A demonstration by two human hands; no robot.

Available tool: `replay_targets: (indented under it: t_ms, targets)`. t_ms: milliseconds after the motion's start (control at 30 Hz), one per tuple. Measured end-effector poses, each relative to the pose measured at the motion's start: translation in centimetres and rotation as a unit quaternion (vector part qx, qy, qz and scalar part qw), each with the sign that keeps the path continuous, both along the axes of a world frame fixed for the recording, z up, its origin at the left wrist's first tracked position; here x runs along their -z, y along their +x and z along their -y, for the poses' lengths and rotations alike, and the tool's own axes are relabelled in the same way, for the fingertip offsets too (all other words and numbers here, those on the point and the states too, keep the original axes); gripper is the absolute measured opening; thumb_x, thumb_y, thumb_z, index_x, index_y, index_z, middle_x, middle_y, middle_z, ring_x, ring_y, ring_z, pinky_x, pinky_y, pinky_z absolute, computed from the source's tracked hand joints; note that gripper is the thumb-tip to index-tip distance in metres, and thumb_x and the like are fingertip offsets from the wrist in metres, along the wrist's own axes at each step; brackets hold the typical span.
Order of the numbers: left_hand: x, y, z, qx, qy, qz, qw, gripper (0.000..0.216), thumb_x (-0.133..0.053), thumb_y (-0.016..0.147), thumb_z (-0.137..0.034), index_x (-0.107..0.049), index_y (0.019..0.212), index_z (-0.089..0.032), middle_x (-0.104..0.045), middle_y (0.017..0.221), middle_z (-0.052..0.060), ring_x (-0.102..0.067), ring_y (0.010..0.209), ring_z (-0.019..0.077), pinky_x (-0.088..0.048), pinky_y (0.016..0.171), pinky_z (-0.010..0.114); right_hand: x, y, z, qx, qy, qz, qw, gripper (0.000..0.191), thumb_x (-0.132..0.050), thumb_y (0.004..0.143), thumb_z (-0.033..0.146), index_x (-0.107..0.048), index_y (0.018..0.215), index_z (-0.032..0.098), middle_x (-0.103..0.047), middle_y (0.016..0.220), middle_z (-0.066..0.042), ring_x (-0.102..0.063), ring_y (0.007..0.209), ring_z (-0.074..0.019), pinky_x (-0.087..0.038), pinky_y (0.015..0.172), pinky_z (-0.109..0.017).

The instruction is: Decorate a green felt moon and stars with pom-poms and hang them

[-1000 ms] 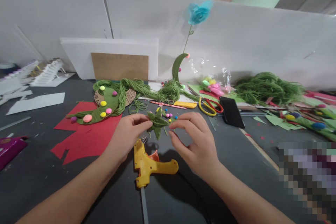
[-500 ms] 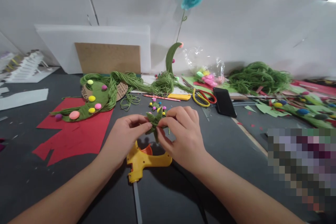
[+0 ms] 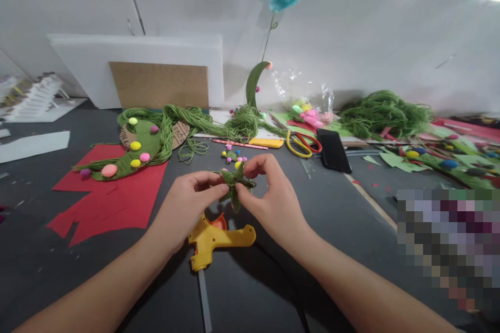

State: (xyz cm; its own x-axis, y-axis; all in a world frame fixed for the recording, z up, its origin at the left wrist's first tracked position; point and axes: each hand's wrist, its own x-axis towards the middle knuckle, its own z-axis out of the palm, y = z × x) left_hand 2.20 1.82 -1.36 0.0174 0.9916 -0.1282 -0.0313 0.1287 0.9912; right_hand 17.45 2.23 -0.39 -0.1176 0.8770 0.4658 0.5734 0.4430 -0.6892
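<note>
Green star (image 3: 233,199), one, between two hands, near centre.
Left hand (image 3: 195,203): clamped on its left edge. Right hand (image 3: 273,203): thumb touching it; cannot tell whether gripping. Nearer: glue gun (image 3: 213,239). Farther: scissors (image 3: 295,146). Left: red paper (image 3: 121,205).

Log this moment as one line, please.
left hand: pinching green star | right hand: thumb at star | glue gun: lying on table

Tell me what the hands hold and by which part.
A green star: the left hand pinches its left side between thumb and fingers. The right hand has its thumb near the middle; whether it grips cannot be told.
</note>
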Motion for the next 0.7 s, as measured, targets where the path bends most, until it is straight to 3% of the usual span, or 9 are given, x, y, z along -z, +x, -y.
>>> replay_targets:
  t_ms: [133, 433, 700]
  targets:
    - [0.12, 0.06, 0.05, 0.014, -0.008, 0.005, 1.000, 0.009, -0.070, 0.062, -0.023, -0.071, 0.070, -0.019, -0.067, 0.068, -0.002, -0.054, 0.060, 0.0098, -0.037, 0.054, 0.020, 0.04, -0.14, -0.05, -0.005, -0.037, -0.011, 0.999, 0.021, -0.054, 0.067, 0.012, -0.040, 0.079, 0.022, -0.048, 0.073, 0.004, -0.049, 0.069, -0.0146, -0.038, 0.071, -0.033]
    - [-0.29, 0.29, 0.15, 0.014, -0.002, -0.024, 1.000, 0.011, -0.068, 0.060, -0.024, -0.069, 0.069, -0.017, -0.066, 0.070, 0.000, -0.057, 0.068, 0.0137, -0.043, 0.062, 0.022, -0.02, -0.11, 0.16, -0.011, -0.045, -0.017, 0.999, 0.021, -0.053, 0.067, 0.012, -0.039, 0.080, 0.022, -0.048, 0.072, 0.004, -0.048, 0.068, -0.0144, -0.037, 0.069, -0.032]
    - [0.44, 0.06, -0.10, 0.006, 0.030, -0.082, 0.996, 0.011, -0.064, 0.065, -0.028, -0.068, 0.069, -0.018, -0.065, 0.069, 0.000, -0.055, 0.066, 0.0141, -0.041, 0.059, 0.022, 0.17, -0.24, 0.23, -0.011, -0.044, -0.013, 0.999, 0.020, -0.052, 0.068, 0.013, -0.039, 0.079, 0.022, -0.048, 0.072, 0.004, -0.047, 0.067, -0.0139, -0.038, 0.067, -0.031]
